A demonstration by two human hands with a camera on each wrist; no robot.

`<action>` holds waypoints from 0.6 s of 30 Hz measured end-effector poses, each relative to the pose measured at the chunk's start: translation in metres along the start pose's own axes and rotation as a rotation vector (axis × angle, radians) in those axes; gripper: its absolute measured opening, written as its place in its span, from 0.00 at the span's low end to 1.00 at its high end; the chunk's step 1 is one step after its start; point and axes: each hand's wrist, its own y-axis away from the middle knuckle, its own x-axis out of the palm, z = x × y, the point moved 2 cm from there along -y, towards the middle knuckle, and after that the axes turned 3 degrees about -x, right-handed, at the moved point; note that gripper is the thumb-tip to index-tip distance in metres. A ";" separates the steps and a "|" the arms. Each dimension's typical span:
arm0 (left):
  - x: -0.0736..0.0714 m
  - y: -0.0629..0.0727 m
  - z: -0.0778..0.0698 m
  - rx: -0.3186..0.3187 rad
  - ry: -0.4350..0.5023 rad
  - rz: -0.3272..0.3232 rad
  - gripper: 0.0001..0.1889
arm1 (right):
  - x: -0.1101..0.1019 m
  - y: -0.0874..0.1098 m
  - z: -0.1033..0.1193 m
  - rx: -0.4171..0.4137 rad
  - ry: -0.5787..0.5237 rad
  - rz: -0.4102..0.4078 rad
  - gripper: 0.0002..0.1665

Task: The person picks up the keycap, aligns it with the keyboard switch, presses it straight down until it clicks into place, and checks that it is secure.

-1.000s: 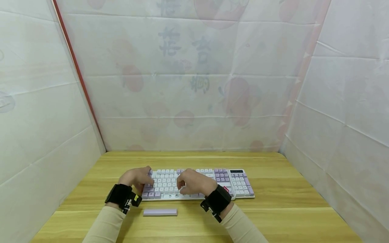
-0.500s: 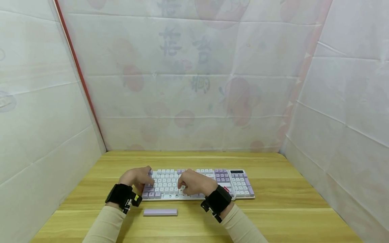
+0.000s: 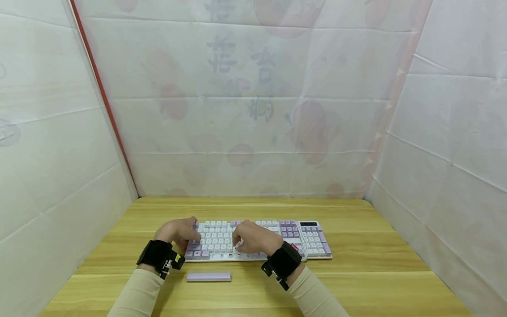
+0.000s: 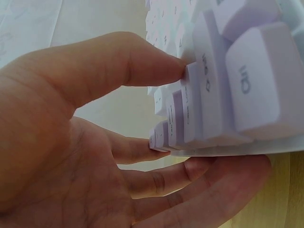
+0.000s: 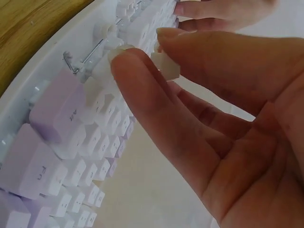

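A white and lavender keyboard (image 3: 215, 236) lies across the table. My left hand (image 3: 176, 232) grips its left end; in the left wrist view the thumb rests on the lavender keys by Caps Lock (image 4: 191, 107) while the other fingers lie along the side edge. Over the lower middle rows is my right hand (image 3: 255, 237), pinching a small white keycap (image 5: 166, 65) between thumb and forefinger. Along the keyboard's front row, the space bar's slot stands bare, with a metal wire (image 5: 92, 51) showing. A long lavender space bar keycap (image 3: 208, 277) lies on the table in front.
A white cable (image 3: 303, 240) with a red tag (image 3: 295, 247) lies over the keyboard's right part, beside the number pad (image 3: 314, 240). The wooden table (image 3: 376, 273) is enclosed by pale printed sheets (image 3: 253, 132) at the back and sides.
My right fingertips shift very slightly to the right over the same keys. The left hand, keyboard and loose space bar keycap stay put.
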 end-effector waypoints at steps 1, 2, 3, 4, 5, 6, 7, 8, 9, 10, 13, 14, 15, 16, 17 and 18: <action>0.000 0.000 0.000 0.003 -0.004 0.000 0.44 | 0.000 0.000 0.000 0.004 -0.004 -0.002 0.06; 0.000 0.000 0.000 0.004 -0.006 -0.001 0.44 | -0.001 0.001 0.000 0.004 -0.007 -0.005 0.06; 0.000 0.000 -0.001 0.005 -0.010 -0.002 0.44 | -0.001 0.001 0.000 0.001 -0.014 -0.008 0.05; 0.001 0.000 0.000 0.004 -0.012 -0.004 0.44 | -0.001 0.000 0.000 -0.004 -0.022 -0.012 0.05; 0.001 0.000 0.000 0.004 -0.015 -0.005 0.45 | -0.001 0.000 0.000 -0.010 -0.025 -0.013 0.04; 0.001 -0.001 0.000 0.003 -0.017 -0.006 0.45 | -0.002 -0.001 0.000 -0.019 -0.031 -0.016 0.04; 0.001 -0.001 0.000 0.003 -0.020 -0.007 0.45 | -0.002 -0.001 0.000 -0.026 -0.038 -0.018 0.04; 0.001 -0.001 0.000 0.002 -0.018 -0.006 0.45 | -0.002 -0.001 0.000 -0.036 -0.036 -0.019 0.04; 0.001 -0.001 -0.001 0.002 -0.019 -0.006 0.44 | -0.002 -0.002 0.000 -0.040 -0.037 -0.021 0.05; 0.001 -0.001 0.000 0.000 -0.018 -0.007 0.44 | -0.002 -0.002 0.000 -0.041 -0.038 -0.020 0.05; 0.001 0.000 -0.001 -0.001 -0.017 -0.010 0.42 | -0.001 -0.002 -0.001 -0.034 -0.035 -0.019 0.06; 0.001 0.000 -0.001 0.000 -0.018 -0.010 0.41 | -0.001 -0.002 -0.001 -0.032 -0.031 -0.018 0.06; 0.001 0.000 -0.001 -0.001 -0.017 -0.011 0.41 | -0.001 -0.002 -0.001 -0.029 -0.030 -0.018 0.07; 0.001 0.000 -0.001 -0.001 -0.015 -0.011 0.41 | 0.000 -0.002 -0.002 -0.027 -0.028 -0.016 0.08; 0.001 0.000 -0.001 -0.001 -0.015 -0.011 0.40 | 0.000 -0.002 -0.002 -0.025 -0.026 -0.016 0.09; 0.001 0.000 -0.001 0.000 -0.016 -0.010 0.40 | 0.000 -0.002 -0.002 -0.024 -0.024 -0.015 0.09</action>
